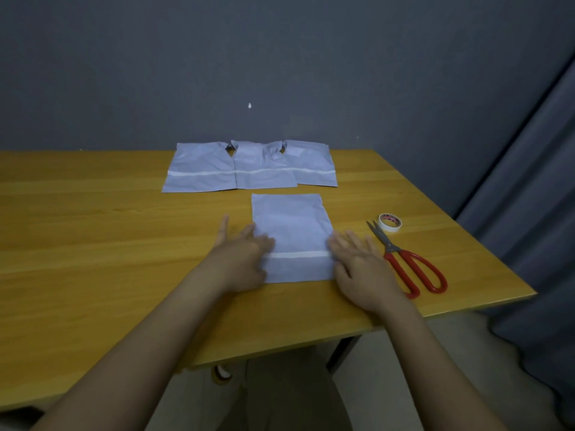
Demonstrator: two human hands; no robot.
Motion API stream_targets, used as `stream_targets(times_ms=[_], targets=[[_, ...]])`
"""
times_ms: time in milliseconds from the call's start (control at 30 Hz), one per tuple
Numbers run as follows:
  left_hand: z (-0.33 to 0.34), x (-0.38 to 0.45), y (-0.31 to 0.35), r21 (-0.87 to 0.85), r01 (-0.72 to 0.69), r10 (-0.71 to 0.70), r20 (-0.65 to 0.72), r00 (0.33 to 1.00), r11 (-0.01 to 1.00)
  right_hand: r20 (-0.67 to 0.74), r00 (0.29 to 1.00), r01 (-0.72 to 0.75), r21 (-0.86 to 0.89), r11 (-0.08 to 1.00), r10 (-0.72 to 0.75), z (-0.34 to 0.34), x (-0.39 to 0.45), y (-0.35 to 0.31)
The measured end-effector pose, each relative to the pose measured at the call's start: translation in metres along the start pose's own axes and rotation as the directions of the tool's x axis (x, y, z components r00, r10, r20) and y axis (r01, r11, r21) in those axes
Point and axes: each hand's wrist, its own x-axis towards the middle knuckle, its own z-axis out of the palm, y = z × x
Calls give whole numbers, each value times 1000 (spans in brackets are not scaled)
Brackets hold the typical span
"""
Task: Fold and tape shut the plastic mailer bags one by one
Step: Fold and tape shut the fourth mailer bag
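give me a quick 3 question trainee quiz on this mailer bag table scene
1. True or false: the scissors lie left of the near mailer bag.
2. How many mailer bags sit in the back row?
3. Which lies nearer the wall, the tape roll or the scissors' red handles?

Key
1. False; they lie to its right, beside the right hand.
2. Three, overlapping.
3. The tape roll.

The left hand rests flat on the near bag's left edge.

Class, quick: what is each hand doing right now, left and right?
Left hand: open, fingers straight, resting on the left edge of the nearest mailer bag.
Right hand: open, fingers spread flat at the bag's right edge, holding nothing.
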Motion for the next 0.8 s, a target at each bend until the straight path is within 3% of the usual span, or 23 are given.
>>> stream_targets(times_ms=[100,167,400,567,667,733,800], targets=[[3,10,39,-1,-102,102,-102,990,995,77,994,65,78,995,-72,9,8,-8],[19,19,59,-68,-131,127,-60,990,989,115,992,46,99,994,-58,15,9,-9],[45,19,53,-160,-95,98,9,995,983,143,989,18,98,995,-32,20,11,-6],[45,12,57,-166,-62,62,-3,998,984,77,996,30,244,969,-50,21,7,0],[36,21,66,-81,-6,2,-52,999,997,33,999,-20,356,934,9,14,3,13],[29,27,75,54,14,-7,-127,992,998,70,998,-35,388,921,9,5,7,22],[26,35,85,70,-18,29,-158,987,997,157,987,-40,360,932,-19,-6,14,28]])
